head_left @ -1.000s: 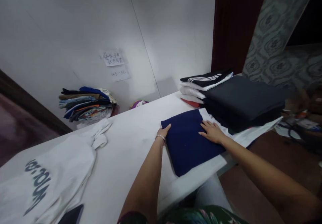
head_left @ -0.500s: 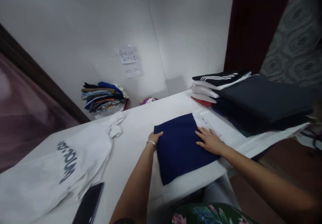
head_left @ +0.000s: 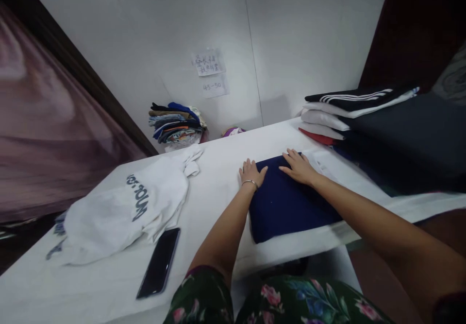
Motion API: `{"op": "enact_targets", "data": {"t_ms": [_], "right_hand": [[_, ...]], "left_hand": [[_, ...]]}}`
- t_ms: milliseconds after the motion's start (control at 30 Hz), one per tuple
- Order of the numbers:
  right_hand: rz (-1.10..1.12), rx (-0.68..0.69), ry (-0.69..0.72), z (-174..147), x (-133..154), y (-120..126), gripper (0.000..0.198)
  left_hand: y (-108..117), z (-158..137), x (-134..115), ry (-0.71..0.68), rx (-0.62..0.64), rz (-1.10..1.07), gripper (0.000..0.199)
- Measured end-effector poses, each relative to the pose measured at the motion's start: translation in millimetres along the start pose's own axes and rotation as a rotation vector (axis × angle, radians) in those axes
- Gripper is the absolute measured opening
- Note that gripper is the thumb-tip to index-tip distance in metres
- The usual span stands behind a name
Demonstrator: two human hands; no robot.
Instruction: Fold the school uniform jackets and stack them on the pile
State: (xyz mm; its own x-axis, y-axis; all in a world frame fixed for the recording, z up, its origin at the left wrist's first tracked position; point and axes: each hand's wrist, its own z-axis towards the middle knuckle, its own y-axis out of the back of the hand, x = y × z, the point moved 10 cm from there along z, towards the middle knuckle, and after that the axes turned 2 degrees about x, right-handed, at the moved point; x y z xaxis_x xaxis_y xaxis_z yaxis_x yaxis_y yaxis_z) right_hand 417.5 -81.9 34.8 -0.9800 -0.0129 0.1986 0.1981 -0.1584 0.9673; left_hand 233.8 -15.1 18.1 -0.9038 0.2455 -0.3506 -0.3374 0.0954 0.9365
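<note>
Head view: the folded dark blue cloth (head_left: 291, 210) lies right of centre in the frame, at the near edge of the white counter (head_left: 216, 183), with both your hands on it. Your left hand (head_left: 251, 172) rests at its upper left corner, the fingers stretched out and the thumb set apart, reaching over the blue. Your right hand (head_left: 299, 167) lies along its upper right part, fingers spread and thumb pointing left. Neither of your hands is closed around anything that shows; you have the cloth under your open fingers, though whether your left fingertips tuck under its edge you cannot tell. White fabric (head_left: 318, 163) shows just beside the blue, past your right hand.

On the counter to the left of the frame you have a rumpled white shirt (head_left: 105, 222) with dark lettering, and a dark phone (head_left: 159, 264) lies near it at lower centre-left. A stack of folded clothes (head_left: 407, 144) fills the right side, a black striped garment (head_left: 353, 99) on top. Beyond the far edge stands another pile of clothes (head_left: 178, 126), below two handwritten papers (head_left: 210, 69) on the pale wall (head_left: 309, 27). A pinkish curtain (head_left: 54, 129) hangs at left.
</note>
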Motion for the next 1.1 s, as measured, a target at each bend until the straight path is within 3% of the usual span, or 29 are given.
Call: {"op": "enact_targets", "data": {"t_ms": [100,200,433,533,667,800,967,1100], "right_hand": [[-0.012,0.122,-0.109,19,-34,-29,0.069],[0.001,0.176,-0.183,24,-65,-51,0.068],[0.089,0.187,-0.167,25,-71,-54,0.068],[0.126,0.221,-0.153,19,-78,-49,0.066],[0.207,0.218,-0.128,-16,-83,-36,0.069],[0.233,0.154,-0.083,-81,-58,-20,0.066],[0.098,0.086,0.092,-139,-2,-13,0.059],[0.1,0.011,0.085,-147,-10,-7,0.057]], "left_hand": [[-25,3,5,0.033,0.144,0.025,0.077],[-34,6,11,0.073,0.176,0.003,0.078],[-20,7,14,0.071,0.083,-0.251,0.066],[-14,-4,28,0.084,0.057,-0.34,0.061],[-14,-43,59,0.17,0.03,-0.49,0.057],[-24,-94,75,0.29,0.031,-0.787,0.066],[-18,-122,51,0.228,0.038,-0.843,0.064],[-9,-123,42,0.245,0.02,-0.807,0.063]]}}
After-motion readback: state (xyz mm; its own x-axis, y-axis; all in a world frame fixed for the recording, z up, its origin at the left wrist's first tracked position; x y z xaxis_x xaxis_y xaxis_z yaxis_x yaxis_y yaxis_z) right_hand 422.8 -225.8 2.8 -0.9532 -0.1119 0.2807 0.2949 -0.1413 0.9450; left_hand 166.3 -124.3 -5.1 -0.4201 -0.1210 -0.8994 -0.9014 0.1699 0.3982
